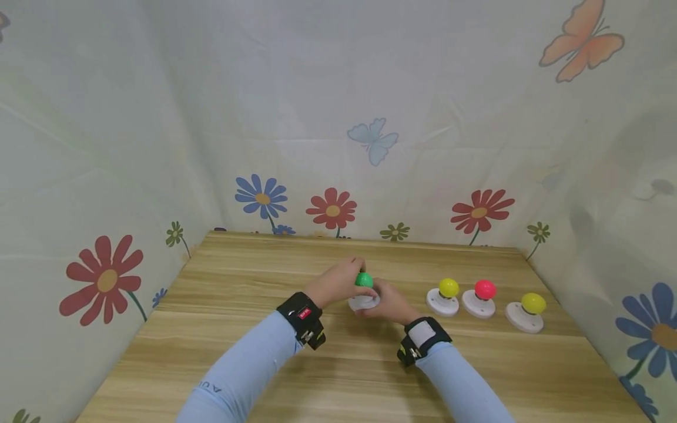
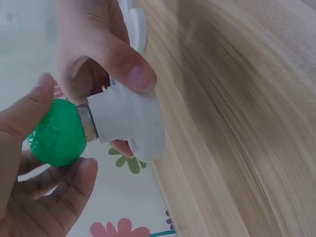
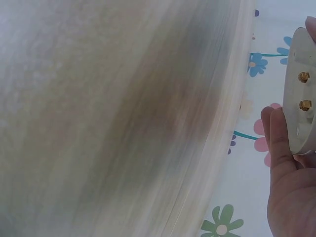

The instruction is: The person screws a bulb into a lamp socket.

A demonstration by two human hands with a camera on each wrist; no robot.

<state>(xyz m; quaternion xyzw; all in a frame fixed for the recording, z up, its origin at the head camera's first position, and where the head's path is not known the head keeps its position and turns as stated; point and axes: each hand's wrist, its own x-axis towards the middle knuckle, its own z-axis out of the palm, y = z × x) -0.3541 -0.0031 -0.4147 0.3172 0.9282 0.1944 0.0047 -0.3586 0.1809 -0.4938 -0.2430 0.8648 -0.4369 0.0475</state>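
Observation:
In the head view my left hand (image 1: 337, 284) has its thumb and fingers around a green light bulb (image 1: 364, 280). The left wrist view shows this bulb (image 2: 58, 133) with part of its metal base visible at the mouth of a white lamp holder (image 2: 111, 116). My right hand (image 1: 392, 304) grips that holder by its round base, with the thumb across the rim. From the right wrist camera, the underside of the holder (image 3: 298, 118) shows two brass screws, and my right hand's fingers (image 3: 279, 136) lie along its edge. The holder is tilted and raised off the table.
To the right on the wooden table (image 1: 254, 264) stand three more white holders with bulbs: a yellow bulb (image 1: 449, 288), a red bulb (image 1: 485, 289) and another yellow bulb (image 1: 533, 303). A flower-printed curtain (image 1: 296, 106) hangs behind the table and along its sides.

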